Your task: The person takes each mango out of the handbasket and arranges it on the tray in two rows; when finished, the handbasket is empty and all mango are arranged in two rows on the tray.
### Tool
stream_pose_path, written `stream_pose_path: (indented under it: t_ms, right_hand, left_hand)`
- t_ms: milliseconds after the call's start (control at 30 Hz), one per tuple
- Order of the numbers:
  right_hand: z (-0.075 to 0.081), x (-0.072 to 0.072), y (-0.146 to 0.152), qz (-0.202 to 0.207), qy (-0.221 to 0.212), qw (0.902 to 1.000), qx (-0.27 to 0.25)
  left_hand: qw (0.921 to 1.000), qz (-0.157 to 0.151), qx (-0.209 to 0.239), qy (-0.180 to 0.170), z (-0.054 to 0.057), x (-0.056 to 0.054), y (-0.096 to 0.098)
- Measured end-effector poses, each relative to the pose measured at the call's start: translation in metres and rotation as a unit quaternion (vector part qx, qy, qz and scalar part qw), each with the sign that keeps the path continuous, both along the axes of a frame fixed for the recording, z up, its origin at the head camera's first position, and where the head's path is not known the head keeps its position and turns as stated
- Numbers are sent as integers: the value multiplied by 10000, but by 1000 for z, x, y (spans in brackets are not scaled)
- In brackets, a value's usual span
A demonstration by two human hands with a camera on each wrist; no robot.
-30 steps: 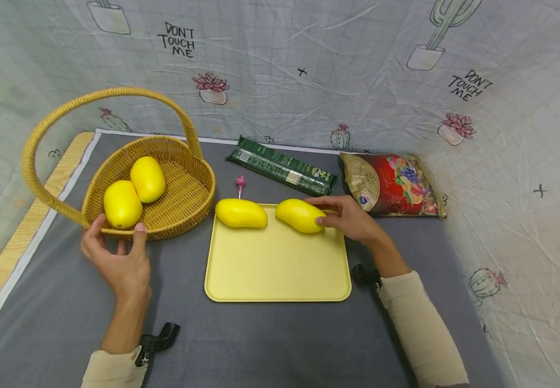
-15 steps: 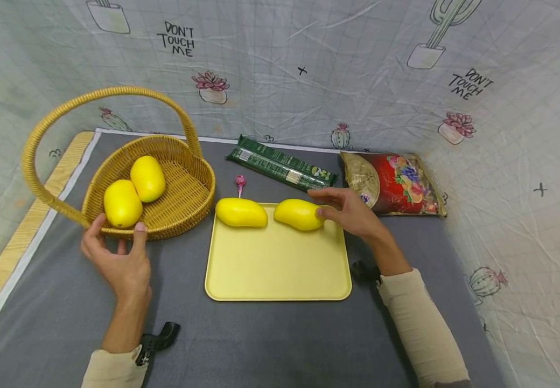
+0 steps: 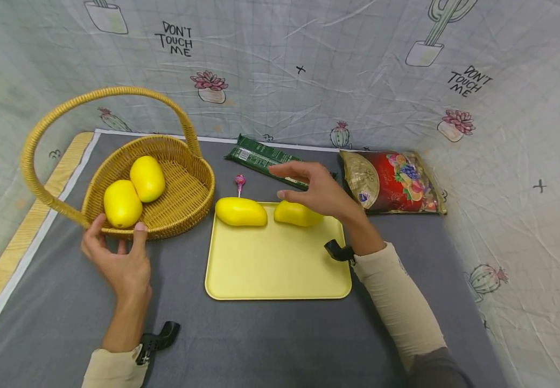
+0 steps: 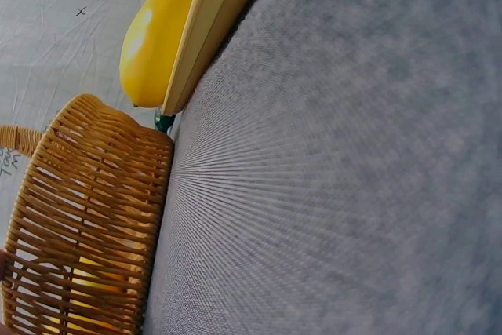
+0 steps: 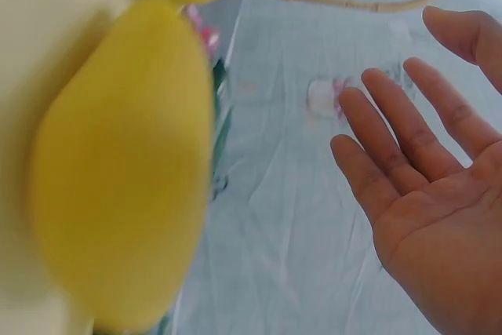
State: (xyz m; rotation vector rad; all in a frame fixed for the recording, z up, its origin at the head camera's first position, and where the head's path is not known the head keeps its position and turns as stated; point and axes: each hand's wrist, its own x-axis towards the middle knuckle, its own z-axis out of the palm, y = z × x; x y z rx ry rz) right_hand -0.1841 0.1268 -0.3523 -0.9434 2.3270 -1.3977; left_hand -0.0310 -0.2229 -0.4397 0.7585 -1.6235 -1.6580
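Note:
A yellow wicker basket (image 3: 190,215) stands at the left with two mangoes (image 3: 123,205) inside. My left hand (image 3: 121,269) holds its near rim, thumb and fingers on the edge. On the yellow tray (image 3: 275,264), two more mangoes lie along the far side: a left mango (image 3: 241,212) and a right mango (image 3: 295,214). My right hand (image 3: 321,191) hovers over the right one, partly covering it in the head view. The right wrist view shows that hand with its fingers spread and nothing in them, apart from the mango (image 5: 125,178).
Behind the tray lie a pink lollipop (image 3: 239,182) and a long green packet (image 3: 253,155). A red and gold bag (image 3: 396,183) sits at the back right. The basket's tall handle (image 3: 115,91) arches above it. A printed cloth (image 3: 270,97) hangs behind the table.
My right hand has let go of the right mango, lifted off it and moved left. The mango stays on the tray. My left hand has kept its place on the basket.

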Motion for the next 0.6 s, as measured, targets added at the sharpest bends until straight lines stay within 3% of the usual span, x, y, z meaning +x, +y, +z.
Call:
stream_pose_path:
  t_ms: [300,367,600]
  right_hand:
    - [8,-12,-53,535,47,9984,-172]
    - [7,-13,-64,616,30,9977,-268]
    - [6,-16,-106,884,137,9948,-484]
  left_hand:
    - [10000,22,66,37,-1,0,0]
    - [10000,19,43,-12,3,2,3]
    - [10000,6,-58,-16,-4,0,-1]
